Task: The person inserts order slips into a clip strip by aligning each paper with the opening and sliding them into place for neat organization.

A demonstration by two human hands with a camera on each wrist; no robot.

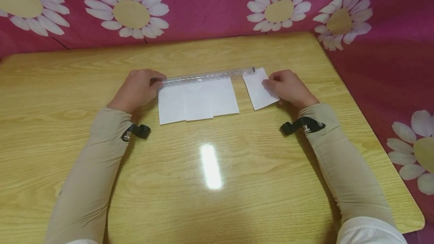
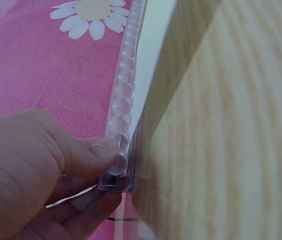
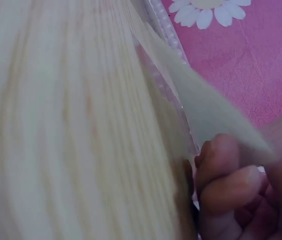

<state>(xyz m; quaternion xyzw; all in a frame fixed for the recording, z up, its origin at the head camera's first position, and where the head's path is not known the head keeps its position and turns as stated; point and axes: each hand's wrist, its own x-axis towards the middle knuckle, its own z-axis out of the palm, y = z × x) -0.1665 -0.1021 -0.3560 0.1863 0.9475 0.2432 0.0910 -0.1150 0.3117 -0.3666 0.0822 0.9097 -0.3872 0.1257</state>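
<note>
My left hand (image 1: 140,87) pinches the left end of a long clear plastic strip (image 1: 203,77); the left wrist view shows a row of round shapes along this strip (image 2: 122,92), with the thumb on its near end. Under the strip's lower edge, several white paper slips (image 1: 198,101) lie side by side, seemingly overlapping. To their right, a separate white paper slip (image 1: 258,91) is pinched by its right side in my right hand (image 1: 289,87). This slip sits tilted, its upper left corner by the strip's right end. In the right wrist view, the slip (image 3: 205,105) stands raised and blurred.
The wooden table (image 1: 210,217) has a light glare near its middle. Behind and to the right hangs a pink cloth (image 1: 203,3) with large daisies. A black wrist strap (image 1: 135,131) shows on the left sleeve, another strap (image 1: 301,125) on the right.
</note>
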